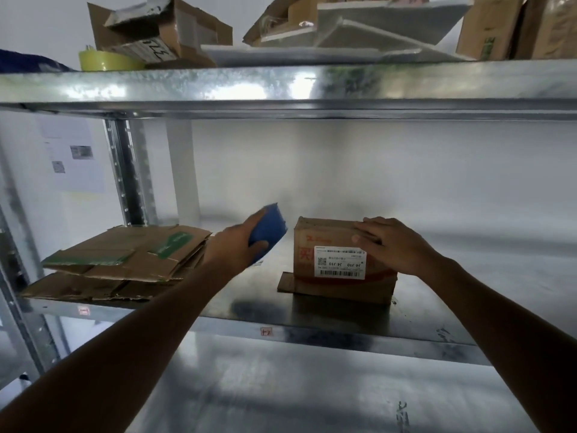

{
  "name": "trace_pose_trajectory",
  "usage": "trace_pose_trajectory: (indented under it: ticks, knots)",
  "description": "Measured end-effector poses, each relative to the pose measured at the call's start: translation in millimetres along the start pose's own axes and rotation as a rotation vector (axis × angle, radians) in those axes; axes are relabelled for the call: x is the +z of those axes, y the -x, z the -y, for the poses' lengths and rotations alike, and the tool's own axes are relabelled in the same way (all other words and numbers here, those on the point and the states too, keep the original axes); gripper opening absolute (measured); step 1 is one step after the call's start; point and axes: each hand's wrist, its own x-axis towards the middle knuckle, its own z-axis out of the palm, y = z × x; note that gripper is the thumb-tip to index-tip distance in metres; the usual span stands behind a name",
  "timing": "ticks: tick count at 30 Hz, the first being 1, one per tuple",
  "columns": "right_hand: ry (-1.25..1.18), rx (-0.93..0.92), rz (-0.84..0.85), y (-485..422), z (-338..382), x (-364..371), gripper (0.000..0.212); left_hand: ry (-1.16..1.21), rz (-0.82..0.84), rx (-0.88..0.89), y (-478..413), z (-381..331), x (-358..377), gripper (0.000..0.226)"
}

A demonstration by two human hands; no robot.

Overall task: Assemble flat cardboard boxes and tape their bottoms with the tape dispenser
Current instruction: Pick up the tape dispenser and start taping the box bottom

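The 2 hands work apart, each with its own job. The left hand [237, 245] is clamped around a blue plastic tape dispenser [270, 223], thumb under it and fingers over the top. It holds the dispenser clear of the shelf, just beside the left end of a small brown cardboard box [324, 235]. That looks like the ready position for running tape across the box.

The right hand [393, 245] lies on the box's upper right corner. Its fingers are fairly straight across the top and its thumb is against the front face, so it presses rather than grasps. This is probably to keep the light box from sliding when the dispenser drags over it.

The box stands near the middle of a galvanised metal shelf [312, 310]. The print on its white shipping label [340, 262] reads upside down, so the box seems to be inverted with its bottom facing up for taping. 1 loose cardboard flap [288, 284] splays flat on the shelf at its lower left. Whether tape is already on the top seam cannot be told.

A stack of flattened brown cardboard boxes with green print [125, 260] lies well apart on the left of the same shelf, likely the supply to be assembled. A yellow roll of tape [106, 60] sits on the upper shelf [281, 85].
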Motion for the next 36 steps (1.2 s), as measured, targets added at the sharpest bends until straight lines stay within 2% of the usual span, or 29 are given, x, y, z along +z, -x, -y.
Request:
trace_pose_trajectory:
  ticks: [4, 7, 11, 14, 16, 21, 24, 28, 33, 36]
  knots:
    - [-0.012, -0.003, 0.005, 0.8, -1.8, -0.3, 0.08, -0.067, -0.132, 0.028, -26.5, -36.8, -25.7, 0.073]
    - [-0.01, -0.011, 0.014, -0.7, -0.2, 1.7, 0.073, -0.042, -0.151, 0.145, -36.9, -54.7, -32.8, 0.07]
    - [0.0, 0.0, 0.007, -2.3, -0.6, 4.4, 0.065, 0.016, -0.027, 0.288, -54.9, -65.5, -34.0, 0.071]
    - [-0.032, 0.021, -0.01, -3.3, -1.9, 2.6, 0.062, 0.161, 0.069, 0.22, -73.3, -67.5, -36.0, 0.074]
    - [-0.082, 0.016, -0.02, -3.6, -3.4, 2.6, 0.058, 0.157, 0.089, 0.186, -81.1, -68.8, -34.5, 0.076]
    - [-0.327, 0.034, -0.119, -4.4, -3.6, 4.1, 0.054, 0.133, 0.093, 0.322, -91.0, -89.7, -26.8, 0.07]
    - [-0.402, 0.043, -0.081, -5.8, -9.0, 3.5, 0.059, 0.203, 0.139, 0.386, -94.0, -96.4, -25.9, 0.066]
    - [-0.502, 0.006, -0.096, -9.3, -20.7, 5.8, 0.048, 0.246, 0.149, 0.404, -94.1, -95.1, -26.1, 0.067]
    - [-0.841, 0.031, -0.182, -20.4, -36.8, -3.8, 0.034, 0.264, 0.152, 0.413, -96.6, -91.3, -24.2, 0.068]
    - [-0.97, -0.013, -0.134, -27.6, -40.0, -11.3, 0.032, 0.281, 0.176, 0.41, -100.8, -88.8, -25.3, 0.067]
